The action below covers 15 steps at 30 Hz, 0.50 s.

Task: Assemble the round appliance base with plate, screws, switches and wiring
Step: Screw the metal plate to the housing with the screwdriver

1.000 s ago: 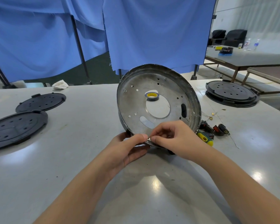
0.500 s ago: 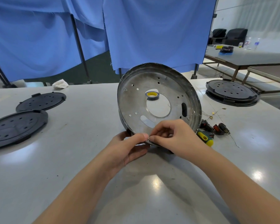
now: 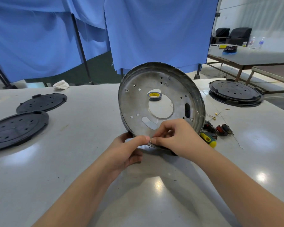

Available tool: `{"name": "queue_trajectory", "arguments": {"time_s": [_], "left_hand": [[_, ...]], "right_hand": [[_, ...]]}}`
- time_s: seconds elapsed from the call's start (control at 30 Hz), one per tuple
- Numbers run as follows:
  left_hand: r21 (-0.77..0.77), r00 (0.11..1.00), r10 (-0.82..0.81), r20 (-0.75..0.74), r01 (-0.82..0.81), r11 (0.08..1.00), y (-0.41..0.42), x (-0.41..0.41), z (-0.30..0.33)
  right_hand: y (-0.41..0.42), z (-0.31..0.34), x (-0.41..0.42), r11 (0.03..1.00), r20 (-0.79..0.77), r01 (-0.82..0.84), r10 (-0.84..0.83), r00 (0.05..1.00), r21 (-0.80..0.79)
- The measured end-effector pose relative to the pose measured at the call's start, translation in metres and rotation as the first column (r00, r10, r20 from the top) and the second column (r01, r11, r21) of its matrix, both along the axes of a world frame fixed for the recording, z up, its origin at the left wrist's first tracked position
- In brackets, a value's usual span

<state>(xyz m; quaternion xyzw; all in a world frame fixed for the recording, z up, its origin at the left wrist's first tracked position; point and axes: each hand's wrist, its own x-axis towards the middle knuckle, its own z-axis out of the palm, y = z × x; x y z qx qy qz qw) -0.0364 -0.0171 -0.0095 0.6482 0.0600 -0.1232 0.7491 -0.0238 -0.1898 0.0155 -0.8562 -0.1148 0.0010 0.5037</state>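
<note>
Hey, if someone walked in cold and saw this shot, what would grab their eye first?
First, the round silver metal appliance base, tipped up on edge at the table's centre, with the left hand and right hand pinching its near rim. Through its big centre hole shows a dark tape roll with a yellow core. Flat round black perforated plates lie far left, and blue curtains hang behind.

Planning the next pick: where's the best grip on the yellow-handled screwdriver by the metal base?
Probably the handle of the screwdriver, pinched across its width from above and the right. It lies flat on the table, and its far end runs under the tilted metal base, next to the right hand, so the left is crowded.
</note>
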Motion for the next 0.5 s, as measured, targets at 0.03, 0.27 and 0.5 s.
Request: {"name": "queue_trajectory", "arguments": {"time_s": [0.03,0.27,0.5], "left_hand": [[0.017,1.000,0.002,0.002,-0.002,1.000,0.000,-0.001,0.000],[0.045,1.000,-0.003,-0.001,0.003,0.999,0.001,0.003,0.001],[-0.125,0.989,0.057,-0.135,-0.074,0.989,0.003,0.006,0.006]], "right_hand": [[0.000,0.001,0.001,1.000,0.006,-0.006,0.006,1.000,-0.012],[-0.004,0.001,0.002,0.999,0.012,-0.034,0.033,0.999,0.004],[-0.028,0.031,0.008,1.000,0.049,-0.009,0.008,0.999,0.021]]}}
